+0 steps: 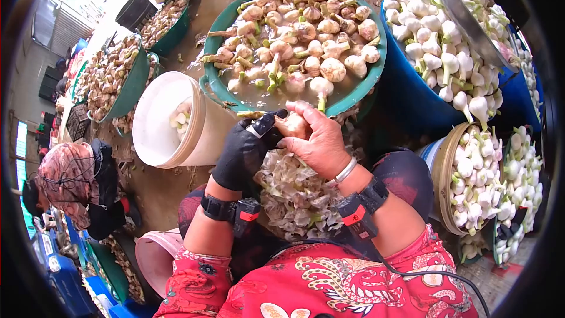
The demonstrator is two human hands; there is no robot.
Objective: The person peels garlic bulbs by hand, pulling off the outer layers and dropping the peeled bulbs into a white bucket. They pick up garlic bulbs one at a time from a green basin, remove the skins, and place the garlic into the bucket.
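Note:
Both hands are closed around one brownish garlic bulb (295,126) at the near rim of a green tub (380,70). My left hand (247,152), in a black glove, grips its left side, where a stem (250,115) points left. Bare, with a metal bracelet at the wrist, my right hand (321,146) presses fingers and thumb on the bulb's right side. Unpeeled garlic bulbs (332,69) with stems sit in murky water in the tub. Below my hands lies a heap of papery garlic skins (297,191) between my knees.
A white bucket (162,121) at the left holds a few pale bulbs. To the right, blue tubs (406,97) and a bucket (444,191) brim with white garlic. Another person in a patterned cap (67,171) sits at the left, near green tubs (130,91) of unpeeled garlic.

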